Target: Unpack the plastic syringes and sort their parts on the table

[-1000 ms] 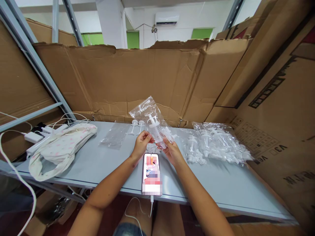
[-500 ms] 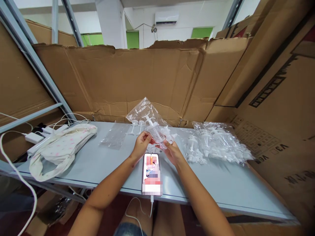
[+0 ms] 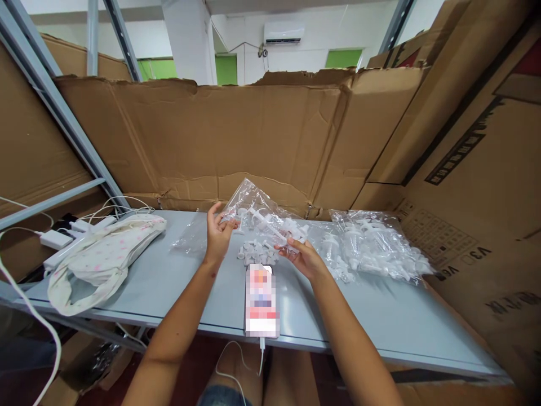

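My right hand [image 3: 302,258] grips the lower right part of a clear plastic bag [image 3: 250,193], raised over the table. White plastic pieces [image 3: 292,230], one of them long like a syringe plunger, show inside it. At the bag's left edge my left hand [image 3: 217,234] has thumb and fingers closed on the film, with the index finger raised. Below the bag, a pile of small white caps [image 3: 256,252] lies on the table. White round-ended plungers [image 3: 242,213] sit behind, partly seen through the film.
A phone [image 3: 262,301] with a charging cable lies at the front edge of the grey table [image 3: 372,321]. Filled clear bags [image 3: 376,248] are piled right; a flat bag [image 3: 188,239] lies left. Further left are a fabric bag [image 3: 114,248] and power strip [image 3: 63,251]. Cardboard [image 3: 236,129] walls the back.
My left hand has moved left and up to the bag's left edge. My right hand has shifted slightly right. The bag is more spread out, and the small caps beneath show more.
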Available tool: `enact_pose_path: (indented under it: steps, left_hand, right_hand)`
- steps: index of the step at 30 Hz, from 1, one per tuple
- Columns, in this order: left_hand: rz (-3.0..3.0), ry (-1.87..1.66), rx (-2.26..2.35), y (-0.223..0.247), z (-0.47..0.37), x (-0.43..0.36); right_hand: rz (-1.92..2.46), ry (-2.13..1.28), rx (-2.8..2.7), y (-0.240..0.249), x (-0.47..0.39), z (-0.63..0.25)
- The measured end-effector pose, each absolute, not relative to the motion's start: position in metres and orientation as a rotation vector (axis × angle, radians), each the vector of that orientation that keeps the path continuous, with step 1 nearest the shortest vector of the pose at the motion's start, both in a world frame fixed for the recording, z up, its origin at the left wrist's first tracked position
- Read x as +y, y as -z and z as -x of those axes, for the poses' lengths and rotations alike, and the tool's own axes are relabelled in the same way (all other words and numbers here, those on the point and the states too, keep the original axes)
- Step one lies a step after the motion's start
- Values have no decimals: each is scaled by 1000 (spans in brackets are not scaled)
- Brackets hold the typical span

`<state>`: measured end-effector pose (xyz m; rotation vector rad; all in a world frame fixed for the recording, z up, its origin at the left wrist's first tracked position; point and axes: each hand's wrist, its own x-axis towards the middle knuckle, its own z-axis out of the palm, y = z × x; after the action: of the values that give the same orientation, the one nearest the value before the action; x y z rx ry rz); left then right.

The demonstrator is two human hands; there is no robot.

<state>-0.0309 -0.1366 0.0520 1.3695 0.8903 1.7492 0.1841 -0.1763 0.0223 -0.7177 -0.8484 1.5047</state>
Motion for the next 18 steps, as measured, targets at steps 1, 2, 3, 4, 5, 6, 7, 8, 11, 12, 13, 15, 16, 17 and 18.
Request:
enact_pose_path:
  steps: [1, 2, 3, 4, 5, 6, 7, 8, 11, 12, 13, 15, 16, 17, 18]
  left_hand:
    - [-1459, -1769, 921, -52, 35, -135]
    - [-1565, -1786, 960, -52, 38, -134]
    - [-1683, -1803, 1005, -52, 40, -134]
    - [-1807, -1829, 1055, -52, 43, -134]
    - [-1934, -1859, 1106, -52, 44, -134]
    - [-2059, -1887, 1153, -52, 46, -134]
    - [-2178, -1903, 1192, -52, 47, -134]
    - [-2287, -1901, 1222, -51, 49, -133]
    - [-2515, -1818, 1267, -50, 52, -130]
    - [-2555, -1789, 1273, -50, 53, -129]
    - [-2579, -1766, 1279, -49, 54, -128]
    - [-2598, -1750, 1287, -48, 56, -126]
    - [-2604, -1745, 1285, -48, 57, -126]
    - [-2614, -1734, 1276, -49, 58, -125]
    - [-2633, -1712, 1257, -49, 60, -126]
  right_hand:
    - [728, -1504, -856, -22, -176, -185]
    - [734, -1503, -862, -21, -175, -186]
    - [737, -1504, -865, -20, -174, -187]
    - [741, -1508, -868, -20, -173, -187]
    - [745, -1511, -870, -19, -173, -188]
    - [750, -1513, -873, -18, -172, -189]
    - [754, -1515, -877, -18, -172, -190]
    - [758, -1516, -882, -18, -172, -191]
    - [767, -1519, -878, -17, -171, -194]
    - [773, -1518, -869, -17, -171, -195]
    - [780, -1515, -856, -16, -170, -196]
    - [794, -1501, -824, -17, -169, -198]
    - [797, -1493, -804, -17, -168, -199]
    - [794, -1485, -781, -17, -168, -200]
    - [788, -1476, -755, -18, -167, -201]
